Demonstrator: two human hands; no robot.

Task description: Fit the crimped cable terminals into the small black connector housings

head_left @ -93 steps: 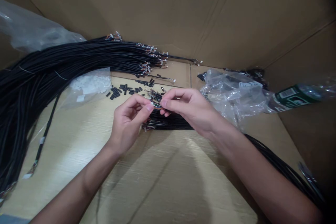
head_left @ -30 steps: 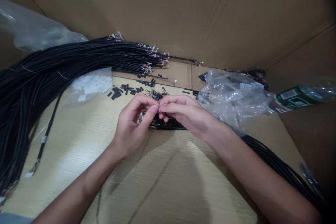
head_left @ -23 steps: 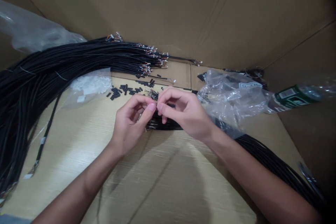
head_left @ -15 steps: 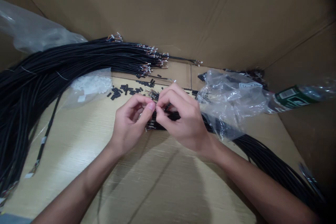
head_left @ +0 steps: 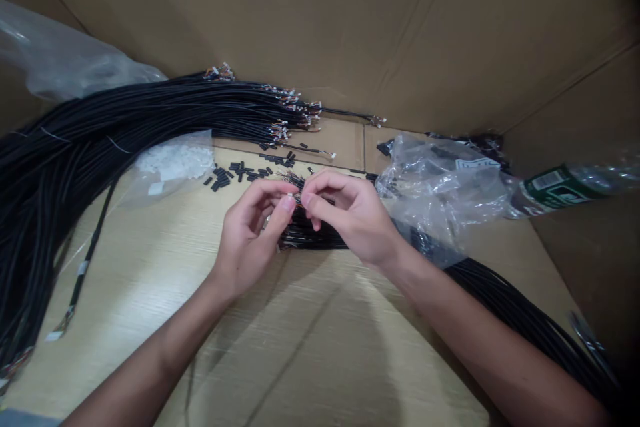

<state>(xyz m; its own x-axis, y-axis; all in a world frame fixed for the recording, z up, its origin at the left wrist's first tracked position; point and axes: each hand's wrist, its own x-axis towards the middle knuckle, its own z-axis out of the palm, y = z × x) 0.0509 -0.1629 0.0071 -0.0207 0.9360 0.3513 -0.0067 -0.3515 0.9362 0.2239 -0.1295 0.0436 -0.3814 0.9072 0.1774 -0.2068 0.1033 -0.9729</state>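
In the middle of the head view, my left hand [head_left: 253, 230] pinches a tiny pale piece, apparently a white connector [head_left: 290, 195], between thumb and forefinger. My right hand [head_left: 353, 213] is closed just beside it, thumb against forefinger on thin wires at a cable end; the fingers hide most of it. Below both hands lies a bundle of black cables [head_left: 320, 239] with bare wire ends pointing left, running off to the lower right. Short black sleeves [head_left: 220, 178] are scattered behind my left hand. Near them rests a clear bag of white connectors [head_left: 175, 163].
A thick bundle of black cables with white plugs [head_left: 150, 103] spans the left and back. To the right lie a crumpled clear bag [head_left: 445, 180] and a bottle with a green label [head_left: 560, 187]. Cardboard walls [head_left: 320, 20] enclose the table [head_left: 145, 287].
My right hand has turned and its fingers have shifted slightly, showing more of the cables beneath. My left hand stays almost in place, still pinching.
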